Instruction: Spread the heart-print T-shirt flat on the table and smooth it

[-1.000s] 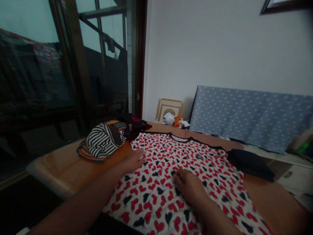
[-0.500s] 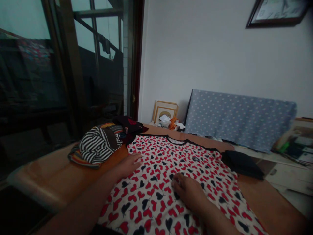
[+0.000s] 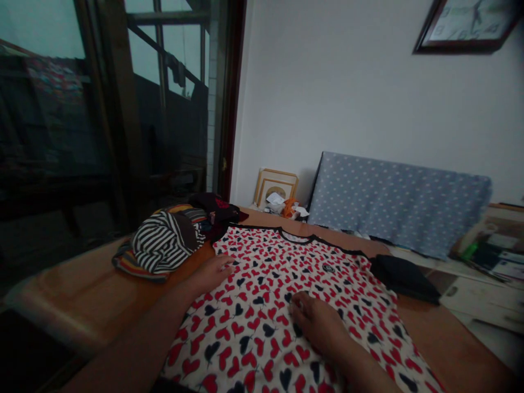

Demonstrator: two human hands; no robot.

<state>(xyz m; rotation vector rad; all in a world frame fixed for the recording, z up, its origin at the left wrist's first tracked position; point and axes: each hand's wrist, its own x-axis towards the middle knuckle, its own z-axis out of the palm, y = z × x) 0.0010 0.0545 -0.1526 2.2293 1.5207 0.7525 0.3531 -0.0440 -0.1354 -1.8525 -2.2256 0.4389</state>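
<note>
A sleeveless-looking shirt with red and dark hearts on a pale ground and black trim lies spread out, its neckline away from me. My left hand rests flat along the shirt's left edge, fingers stretched out and pointing to the right. My right hand is on the middle of the shirt's front, its fingers bent and drawn together against the fabric; the fingertips are partly hidden. A small round dark badge shows on the chest, beyond the right hand.
The shirt lies on a brown table. A heap of striped clothes sits to the left, and a dark folded garment to the right. Behind are picture frames, a blue dotted cloth and a white drawer unit.
The camera view has tilted slightly, showing more of the wall clock. My left hand has shifted slightly left along the shirt's edge; the right hand stays about where it was.
</note>
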